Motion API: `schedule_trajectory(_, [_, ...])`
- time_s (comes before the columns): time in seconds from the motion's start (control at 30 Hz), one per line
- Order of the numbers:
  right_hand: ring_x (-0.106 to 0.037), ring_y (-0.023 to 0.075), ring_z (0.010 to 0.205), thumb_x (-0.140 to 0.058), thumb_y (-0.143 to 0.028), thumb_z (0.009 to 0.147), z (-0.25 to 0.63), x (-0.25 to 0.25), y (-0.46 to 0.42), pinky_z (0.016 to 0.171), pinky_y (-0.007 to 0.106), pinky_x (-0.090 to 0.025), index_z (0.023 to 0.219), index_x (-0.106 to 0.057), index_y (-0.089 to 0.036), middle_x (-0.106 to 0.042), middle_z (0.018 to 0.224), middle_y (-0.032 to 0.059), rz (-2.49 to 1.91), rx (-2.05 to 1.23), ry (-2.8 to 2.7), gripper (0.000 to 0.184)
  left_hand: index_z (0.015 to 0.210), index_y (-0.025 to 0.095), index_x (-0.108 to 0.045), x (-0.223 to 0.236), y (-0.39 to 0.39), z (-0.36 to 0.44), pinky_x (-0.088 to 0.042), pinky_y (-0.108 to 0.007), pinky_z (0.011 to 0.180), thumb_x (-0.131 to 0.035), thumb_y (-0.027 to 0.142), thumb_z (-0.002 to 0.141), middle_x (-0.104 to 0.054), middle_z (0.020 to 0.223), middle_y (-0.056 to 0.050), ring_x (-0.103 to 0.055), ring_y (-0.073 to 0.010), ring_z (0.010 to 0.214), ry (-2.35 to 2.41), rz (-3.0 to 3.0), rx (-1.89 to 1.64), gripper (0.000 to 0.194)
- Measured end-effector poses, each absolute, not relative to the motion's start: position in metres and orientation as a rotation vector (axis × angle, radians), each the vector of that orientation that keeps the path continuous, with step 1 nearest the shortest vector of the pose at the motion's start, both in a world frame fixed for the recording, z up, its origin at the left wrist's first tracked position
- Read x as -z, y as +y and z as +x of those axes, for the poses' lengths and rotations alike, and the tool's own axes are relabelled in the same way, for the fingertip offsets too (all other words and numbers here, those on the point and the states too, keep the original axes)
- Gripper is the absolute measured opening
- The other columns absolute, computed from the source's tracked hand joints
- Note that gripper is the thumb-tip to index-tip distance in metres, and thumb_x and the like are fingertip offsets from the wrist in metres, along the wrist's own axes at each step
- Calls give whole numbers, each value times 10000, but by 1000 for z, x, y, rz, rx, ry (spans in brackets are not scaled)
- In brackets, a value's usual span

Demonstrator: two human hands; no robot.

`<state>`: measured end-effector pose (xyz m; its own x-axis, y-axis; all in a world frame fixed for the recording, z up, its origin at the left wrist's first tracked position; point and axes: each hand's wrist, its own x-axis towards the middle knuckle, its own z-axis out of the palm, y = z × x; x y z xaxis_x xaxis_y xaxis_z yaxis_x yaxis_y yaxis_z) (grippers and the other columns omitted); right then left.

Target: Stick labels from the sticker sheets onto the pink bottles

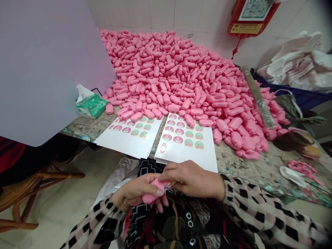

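Observation:
My left hand (135, 192) is closed around a small pink bottle (153, 193), held over my lap below the table edge. My right hand (193, 180) is curled against the bottle's upper side, fingers pinched on a round coloured sticker (169, 185) at the bottle. Two white sticker sheets (131, 135) (186, 143) lie on the table edge just beyond my hands, each with rows of round pink and green stickers. Behind them a big heap of pink bottles (181, 76) covers the table.
A green tissue pack (91, 103) sits at the table's left end. A large grey blanked-out area fills the upper left. A wooden chair (31, 186) stands at the lower left. White bags (298, 62) lie at the right. A foil-wrapped stick (258, 97) rests on the heap's right side.

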<state>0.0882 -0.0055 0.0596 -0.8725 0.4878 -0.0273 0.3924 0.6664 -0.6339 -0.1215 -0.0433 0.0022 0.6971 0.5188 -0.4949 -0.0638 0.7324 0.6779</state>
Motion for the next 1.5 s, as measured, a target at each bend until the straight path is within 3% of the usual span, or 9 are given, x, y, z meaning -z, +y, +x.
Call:
schedule_trajectory(0.1, [-559, 129, 893, -435, -368, 907, 86, -42, 10, 767, 243, -412, 1192, -549, -272, -586, 1022, 22, -1047, -948, -2509, 322, 948, 202, -489, 0, -40, -115, -432, -210, 444, -667, 192, 647, -626, 640, 1, -575, -126, 469, 823, 738, -545, 350])
schedule_trajectory(0.17, [-555, 139, 873, -349, -366, 939, 84, -29, 25, 744, 251, -404, 1126, -588, -248, -581, 966, 36, -1333, -765, -2413, 325, 931, 210, -512, -2, -36, -113, -458, -222, 504, -655, 221, 685, -621, 726, 0, -590, -126, 563, 1078, 975, -764, 285])
schedule_trajectory(0.23, [-550, 153, 869, -331, -319, 945, 79, -18, 36, 715, 256, -387, 1062, -613, -236, -577, 940, 44, -1527, -543, -2400, 317, 978, 214, -573, -2, -32, -109, -500, -299, 730, -622, 259, 731, -626, 971, -51, -617, -179, 847, 1345, 1366, -898, 256])
schedule_trajectory(0.3, [-547, 163, 878, -347, -305, 938, 73, -12, 42, 698, 261, -375, 1054, -606, -230, -574, 965, 51, -1608, -374, -2419, 293, 1130, 235, -570, 1, -29, -104, -413, -366, 949, -568, 268, 772, -495, 1287, -79, -507, -230, 1140, 1499, 1732, -862, 359])
schedule_trajectory(0.4, [-551, 168, 866, -317, -324, 946, 64, -9, 44, 676, 266, -372, 1047, -586, -222, -572, 966, 57, -1652, -253, -2441, 304, 1336, 251, -411, 10, -26, -95, -379, -401, 991, -497, 240, 812, -201, 1504, -80, -399, -270, 1265, 1607, 1974, -606, 532])
schedule_trajectory(0.47, [-555, 170, 848, -308, -331, 947, 60, -9, 45, 652, 269, -370, 1020, -581, -215, -569, 958, 63, -1676, -206, -2469, 306, 1366, 254, -371, 16, -24, -90, -408, -408, 956, -487, 228, 818, -129, 1524, -89, -417, -298, 1251, 1666, 2023, -452, 561])
schedule_trajectory(0.6, [-560, 177, 833, -307, -320, 945, 58, -7, 46, 613, 271, -365, 966, -574, -197, -561, 947, 74, -1683, -131, -2508, 295, 1375, 285, -350, 20, -23, -87, -444, -419, 892, -469, 234, 839, -129, 1520, -118, -470, -317, 1200, 1729, 2112, -320, 551])
schedule_trajectory(0.97, [-553, 175, 825, -301, -309, 949, 56, -11, 45, 630, 272, -384, 921, -590, -194, -562, 932, 73, -1682, -123, -2581, 312, 1414, 329, -256, 23, -25, -82, -474, -399, 745, -380, 212, 873, -107, 1511, -177, -602, -284, 967, 1812, 2243, -161, 566])
schedule_trajectory(1.5, [-556, 156, 833, -340, -318, 942, 60, -6, 45, 635, 263, -351, 947, -616, -215, -573, 938, 51, -1665, -207, -2541, 294, 1413, 333, -252, 29, -27, -80, -470, -379, 766, -399, 209, 869, -118, 1509, -163, -597, -247, 946, 1860, 2286, -161, 577])
